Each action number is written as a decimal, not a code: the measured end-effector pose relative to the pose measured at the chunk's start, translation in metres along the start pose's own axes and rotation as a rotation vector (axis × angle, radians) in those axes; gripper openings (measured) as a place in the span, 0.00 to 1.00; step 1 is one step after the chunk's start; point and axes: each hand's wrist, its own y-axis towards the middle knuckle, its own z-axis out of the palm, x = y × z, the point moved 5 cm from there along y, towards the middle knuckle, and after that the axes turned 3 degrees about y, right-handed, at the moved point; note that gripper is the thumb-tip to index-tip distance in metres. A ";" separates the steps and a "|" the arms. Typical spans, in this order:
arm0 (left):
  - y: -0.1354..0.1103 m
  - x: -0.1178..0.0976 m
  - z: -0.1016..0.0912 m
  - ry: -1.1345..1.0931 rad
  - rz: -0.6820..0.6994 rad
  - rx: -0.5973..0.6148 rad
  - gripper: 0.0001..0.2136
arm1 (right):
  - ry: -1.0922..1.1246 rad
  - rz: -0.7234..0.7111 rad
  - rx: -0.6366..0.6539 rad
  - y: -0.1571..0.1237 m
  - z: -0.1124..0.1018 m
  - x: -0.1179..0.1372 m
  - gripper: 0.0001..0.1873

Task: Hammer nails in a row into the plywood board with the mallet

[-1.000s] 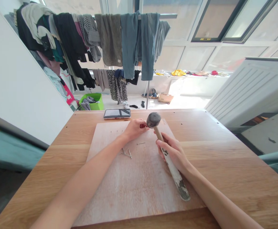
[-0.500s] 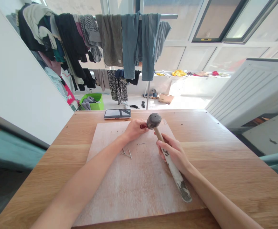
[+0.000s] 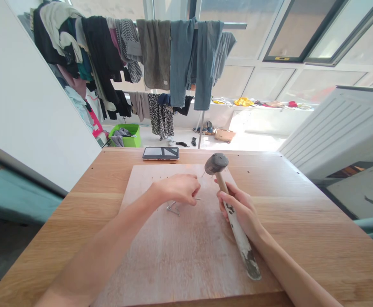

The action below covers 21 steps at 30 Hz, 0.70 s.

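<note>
My right hand is wrapped round the pale, paint-worn handle of a mallet, whose dark grey head is raised at the far end, above the board. My left hand is over the middle of the wooden board, its fingers curled and pinched at a single nail; the fingertips are partly hidden. Just below this hand several loose nails lie in a small heap. Left of the mallet head a thin nail stands in the board. A row of small dots marks the board's far left part.
A phone lies behind the board on the wooden table. Beyond the table are hanging clothes, a green basket and a cardboard box. A white panel stands on the left and a ribbed white one on the right.
My left hand has moved from beside the mallet head back toward me, over the single nail. A nail now shows where the hand was. The mallet stays in my right hand; the view shifts slightly.
</note>
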 end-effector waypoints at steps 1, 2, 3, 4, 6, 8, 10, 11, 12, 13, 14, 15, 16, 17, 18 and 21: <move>0.002 -0.001 0.001 0.008 0.020 -0.015 0.04 | -0.004 -0.002 -0.003 0.000 0.000 0.000 0.28; 0.005 0.000 0.001 0.006 0.039 -0.036 0.03 | -0.010 -0.006 -0.007 -0.001 0.000 0.001 0.28; 0.007 0.002 0.000 -0.005 0.053 -0.063 0.03 | -0.015 -0.010 -0.012 -0.001 0.000 0.002 0.27; 0.008 0.006 -0.001 -0.024 0.058 -0.094 0.03 | -0.019 -0.013 -0.016 -0.001 0.000 0.002 0.27; 0.009 0.016 -0.006 -0.078 0.032 -0.168 0.03 | -0.016 -0.021 -0.020 -0.002 0.000 0.003 0.25; 0.008 0.029 -0.011 -0.126 -0.028 -0.244 0.04 | -0.005 -0.031 -0.014 -0.001 -0.001 0.002 0.22; 0.008 0.039 -0.013 -0.149 -0.070 -0.297 0.05 | -0.004 -0.044 0.002 -0.001 -0.001 0.001 0.19; 0.008 0.042 -0.013 -0.152 -0.075 -0.314 0.06 | -0.006 -0.049 0.010 -0.001 -0.001 0.001 0.18; 0.009 0.045 -0.012 -0.150 -0.072 -0.326 0.06 | -0.005 -0.050 0.015 -0.001 -0.001 0.000 0.18; 0.010 0.046 -0.012 -0.143 -0.067 -0.336 0.06 | -0.001 -0.047 0.018 -0.001 -0.001 0.000 0.19; 0.010 0.048 -0.012 -0.133 -0.063 -0.345 0.06 | 0.006 -0.042 0.018 -0.001 -0.001 -0.001 0.20; 0.011 0.049 -0.012 -0.120 -0.060 -0.354 0.06 | 0.014 -0.035 0.016 -0.001 -0.001 -0.001 0.21; 0.011 0.049 -0.012 -0.104 -0.056 -0.361 0.06 | 0.020 -0.028 0.014 -0.001 -0.001 -0.001 0.22; 0.011 0.049 -0.013 -0.090 -0.053 -0.367 0.06 | 0.022 -0.023 0.013 -0.001 0.000 -0.001 0.23; 0.011 0.048 -0.014 -0.078 -0.049 -0.373 0.06 | 0.021 -0.021 0.012 -0.002 0.000 -0.001 0.23; 0.011 0.046 -0.014 -0.075 -0.025 -0.403 0.07 | 0.001 -0.024 0.007 -0.002 -0.001 -0.001 0.22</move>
